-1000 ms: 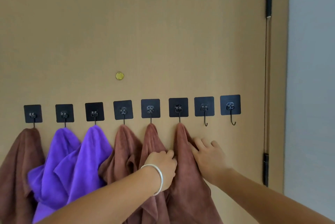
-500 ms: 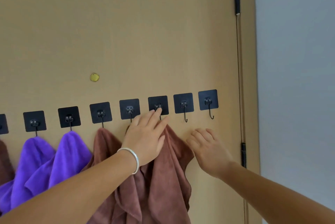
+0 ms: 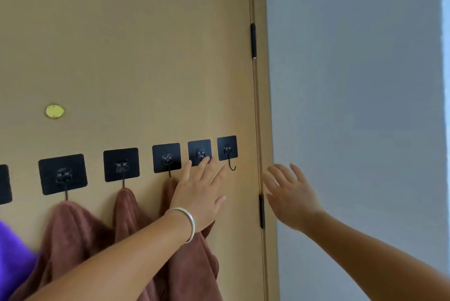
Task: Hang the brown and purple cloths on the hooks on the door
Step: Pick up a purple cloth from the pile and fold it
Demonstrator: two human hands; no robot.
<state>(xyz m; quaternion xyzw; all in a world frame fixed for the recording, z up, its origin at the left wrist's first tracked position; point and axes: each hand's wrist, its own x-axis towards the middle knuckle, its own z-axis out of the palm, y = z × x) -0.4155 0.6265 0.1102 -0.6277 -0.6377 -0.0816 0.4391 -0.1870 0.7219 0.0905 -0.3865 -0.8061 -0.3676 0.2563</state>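
Black square hooks run in a row across the tan door (image 3: 136, 57). Three brown cloths hang from them: one at the left (image 3: 70, 230), one in the middle (image 3: 126, 210) and one on the right (image 3: 192, 261). A purple cloth (image 3: 14, 257) shows at the lower left edge. My left hand (image 3: 202, 193), with a silver bangle on the wrist, lies flat with straight fingers over the second hook from the right (image 3: 199, 152), in front of the rightmost brown cloth. The last hook (image 3: 227, 148) is bare. My right hand (image 3: 289, 193) hovers open in front of the door's hinge edge, holding nothing.
A round brass peephole cover (image 3: 54, 111) sits above the hooks. Two black hinges (image 3: 253, 40) (image 3: 261, 210) line the door's right edge. A pale grey wall (image 3: 353, 105) fills the right side.
The view has swung right and closer. My left hand slid right from the sixth hook to the seventh. My right hand moved off the door face to the hinge edge.
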